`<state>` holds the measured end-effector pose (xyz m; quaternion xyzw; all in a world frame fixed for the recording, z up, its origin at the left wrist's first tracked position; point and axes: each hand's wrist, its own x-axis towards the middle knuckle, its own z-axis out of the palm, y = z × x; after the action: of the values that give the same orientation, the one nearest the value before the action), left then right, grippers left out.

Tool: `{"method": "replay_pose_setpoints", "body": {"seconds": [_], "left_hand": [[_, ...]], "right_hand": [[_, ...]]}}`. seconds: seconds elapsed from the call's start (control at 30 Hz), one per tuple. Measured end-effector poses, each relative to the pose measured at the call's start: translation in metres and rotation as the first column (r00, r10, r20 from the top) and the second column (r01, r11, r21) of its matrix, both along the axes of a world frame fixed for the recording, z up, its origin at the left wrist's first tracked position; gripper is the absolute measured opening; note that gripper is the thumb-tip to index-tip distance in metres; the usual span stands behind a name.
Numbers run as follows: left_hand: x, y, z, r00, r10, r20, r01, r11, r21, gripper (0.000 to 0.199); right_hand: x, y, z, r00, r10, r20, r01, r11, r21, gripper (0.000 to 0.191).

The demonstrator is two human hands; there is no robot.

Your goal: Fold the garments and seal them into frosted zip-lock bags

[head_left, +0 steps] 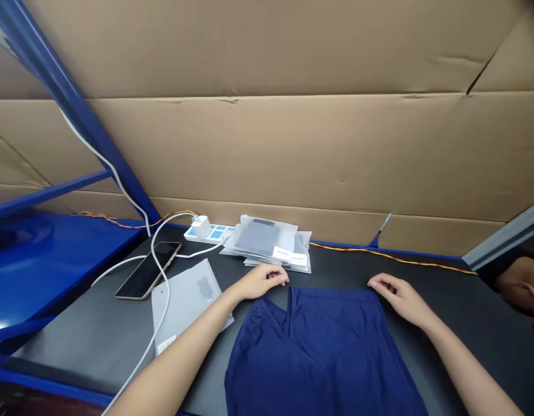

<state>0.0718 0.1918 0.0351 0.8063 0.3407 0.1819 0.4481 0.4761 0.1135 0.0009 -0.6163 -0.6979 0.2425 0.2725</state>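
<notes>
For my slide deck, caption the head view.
Navy garment on a black table, left hand and right hand near its far corners, packets beyond.

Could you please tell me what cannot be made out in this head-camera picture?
All in the head view:
Near end of the navy garment: cut off by the bottom edge.
Right end of the power strip: hidden by the stacked packs.
Part of the grey bag: hidden by the left forearm.
Print on the white label of the top pack: too small to read.

Matt cloth garment (pixel 336 352), glossy phone (pixel 149 271)
</notes>
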Motion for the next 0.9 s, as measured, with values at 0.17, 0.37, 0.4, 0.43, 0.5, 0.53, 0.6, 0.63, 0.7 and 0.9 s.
{"method": "replay_pose_setpoints", "body": {"seconds": [0.17,0.37,0.4,0.43,0.5,0.53,0.6,0.63,0.7,0.9], "left_hand": [[0.001,-0.006,0.009,0.999,-0.003,-0.047,0.004,1.000,0.030,0.037],[0.019,-0.035,0.005,0.976,0.161,-0.146,-0.125,0.965,0.231,0.024],[0.023,-0.038,0.005,0.974,0.166,-0.154,-0.122,0.958,0.258,0.019],[0.026,-0.039,0.005,0.974,0.165,-0.156,-0.116,0.953,0.281,0.014],[0.031,-0.038,0.010,0.977,0.152,-0.148,-0.098,0.942,0.320,0.007],[0.032,-0.037,0.016,0.980,0.144,-0.137,-0.091,0.937,0.338,0.006],[0.031,-0.040,0.032,0.987,0.126,-0.104,-0.078,0.922,0.379,0.007],[0.028,-0.045,0.041,0.989,0.118,-0.085,-0.075,0.914,0.398,0.008],[0.022,-0.063,0.057,0.993,0.085,-0.078,-0.041,0.890,0.455,0.008],[-0.013,-0.148,0.054,0.954,-0.051,-0.296,0.216,0.799,0.561,0.016]], "right_hand": [[-0.001,-0.014,0.015,0.992,0.122,0.009,-0.122,0.992,-0.030,0.037],[-0.004,-0.017,0.015,0.983,0.180,0.019,-0.180,0.984,0.004,0.027],[-0.006,-0.016,0.013,0.987,0.163,0.010,-0.163,0.986,0.015,0.027],[-0.008,-0.014,0.012,0.990,0.143,-0.002,-0.142,0.989,0.029,0.028],[-0.012,-0.012,0.012,0.995,0.101,-0.027,-0.099,0.993,0.061,0.028],[-0.013,-0.011,0.015,0.996,0.082,-0.036,-0.079,0.993,0.082,0.028],[-0.015,-0.016,0.026,0.997,0.058,-0.046,-0.052,0.991,0.125,0.027],[-0.015,-0.021,0.033,0.997,0.056,-0.046,-0.049,0.987,0.154,0.026],[-0.016,-0.041,0.047,0.996,0.082,-0.024,-0.075,0.974,0.214,0.021],[-0.020,-0.138,0.030,0.962,0.185,0.200,-0.223,0.957,0.185,0.008]]}}
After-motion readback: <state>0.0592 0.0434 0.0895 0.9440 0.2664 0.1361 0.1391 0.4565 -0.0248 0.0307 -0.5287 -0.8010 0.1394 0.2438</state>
